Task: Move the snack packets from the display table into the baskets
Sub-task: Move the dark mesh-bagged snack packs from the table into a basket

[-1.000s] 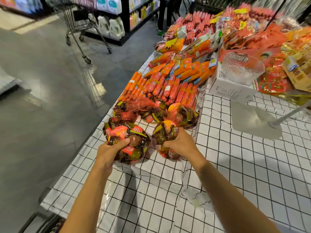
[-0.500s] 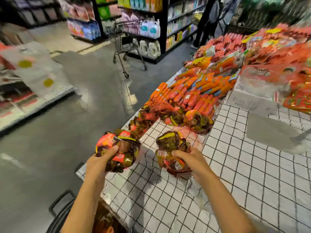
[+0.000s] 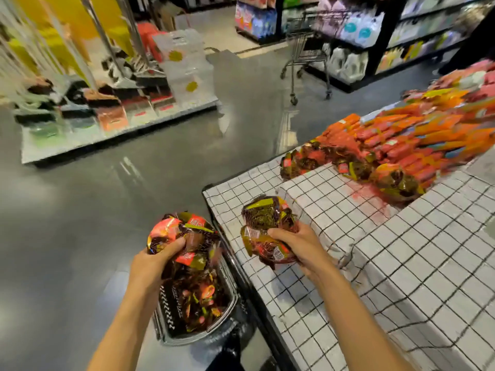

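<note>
My left hand [image 3: 152,259] grips a netted bag of red, brown and green snack packets [image 3: 183,235] and holds it over the dark basket [image 3: 171,317] on the floor beside the table. That basket holds several similar packets. My right hand [image 3: 300,246] grips a second netted snack bag [image 3: 267,223] above the table's left corner. More netted bags [image 3: 348,164] lie further back on the white grid-patterned display table [image 3: 401,263], in front of rows of orange and red sausage packs [image 3: 415,135].
A grey shop floor stretches to the left. A low display shelf [image 3: 107,116] with goods stands at the far left. A metal shopping trolley [image 3: 308,57] is parked by dark shelving at the back. The table's edge runs close to the basket.
Both hands have lifted their bags off the pile and carried them left and toward me. The left bag has left the table and now hangs over the basket. My view has swung left.
</note>
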